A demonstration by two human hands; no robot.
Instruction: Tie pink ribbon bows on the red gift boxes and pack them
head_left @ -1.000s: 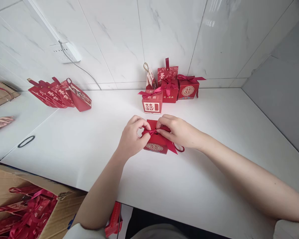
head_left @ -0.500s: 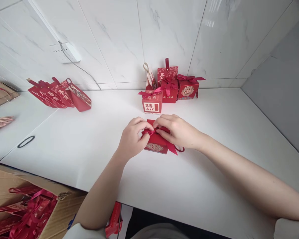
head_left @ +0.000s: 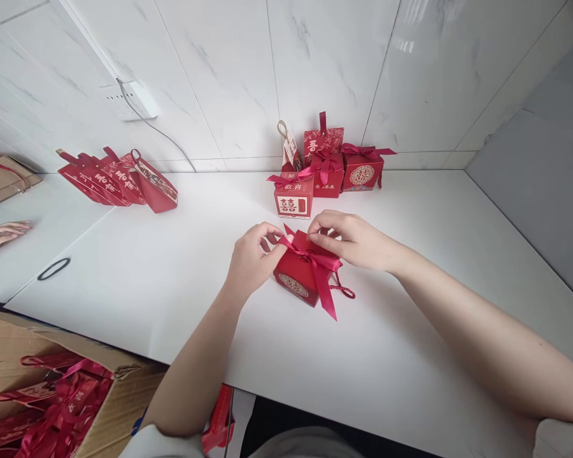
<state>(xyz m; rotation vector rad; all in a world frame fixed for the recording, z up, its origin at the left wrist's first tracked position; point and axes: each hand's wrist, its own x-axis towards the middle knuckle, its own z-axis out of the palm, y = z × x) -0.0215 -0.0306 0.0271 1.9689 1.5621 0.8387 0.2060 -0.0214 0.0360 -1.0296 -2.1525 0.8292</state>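
The left hand (head_left: 255,257) is curled nearly closed, thumb and forefinger pinching one end of a red ribbon (head_left: 322,280). The right hand (head_left: 358,242) has its fingertips drawn together on the far top edge of the red gift box (head_left: 291,280). I cannot tell whether card or ribbon lies between them. The box sits on the white bench (head_left: 386,369) between the two hands, its ribbon tail trailing toward the person. Just beyond the hands, a cluster of ribbon-tied boxes (head_left: 293,198) stands by the tiled wall. Well out past the left hand lie flat red cartons (head_left: 119,181), a black loop (head_left: 53,268) and another person's hand (head_left: 2,234). Below the left arm, an open cardboard carton (head_left: 119,407) holds more red ribbons.
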